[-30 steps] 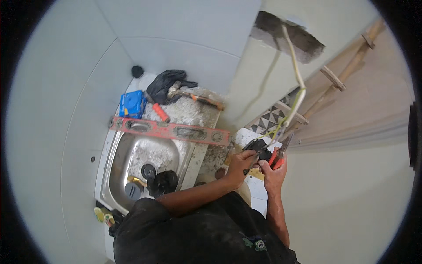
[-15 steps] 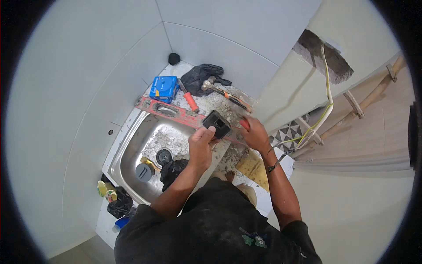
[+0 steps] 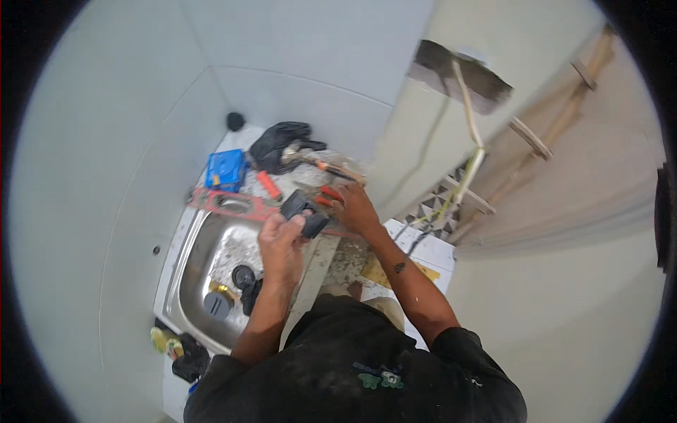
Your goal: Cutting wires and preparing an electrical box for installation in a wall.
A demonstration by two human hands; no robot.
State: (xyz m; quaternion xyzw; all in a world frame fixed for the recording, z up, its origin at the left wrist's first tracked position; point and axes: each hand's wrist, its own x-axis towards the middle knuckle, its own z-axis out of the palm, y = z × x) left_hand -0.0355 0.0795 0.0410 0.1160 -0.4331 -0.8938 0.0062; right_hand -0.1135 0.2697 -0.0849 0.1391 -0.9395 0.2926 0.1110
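Note:
My left hand (image 3: pixel 281 248) is closed round a small black open-sided box (image 3: pixel 295 203), thumb over its near edge, above the sink's far right corner. Close to its right, my right hand (image 3: pixel 358 210) grips red-handled pliers (image 3: pixel 330 192); two handle ends show, but the fingers hide much of the tool. Beneath both hands, a worn red spirit level (image 3: pixel 205 200) lies across the far edge of the steel sink (image 3: pixel 185 271). Just beyond the level rest a tool with a red handle (image 3: pixel 269 185) and a hammer (image 3: pixel 326 167).
A blue box (image 3: pixel 226 169) and a black plastic bag (image 3: pixel 276 146) sit on the dusty counter. The sink holds a grey round cap (image 3: pixel 218 304). On the right are a wall hole (image 3: pixel 462 76) with hanging cables (image 3: pixel 471 120) and a wooden ladder (image 3: pixel 539 158).
The view has swung, so the scene sits further left. In my left hand the black box has turned and tilted. My right hand has turned, showing more of the red handles.

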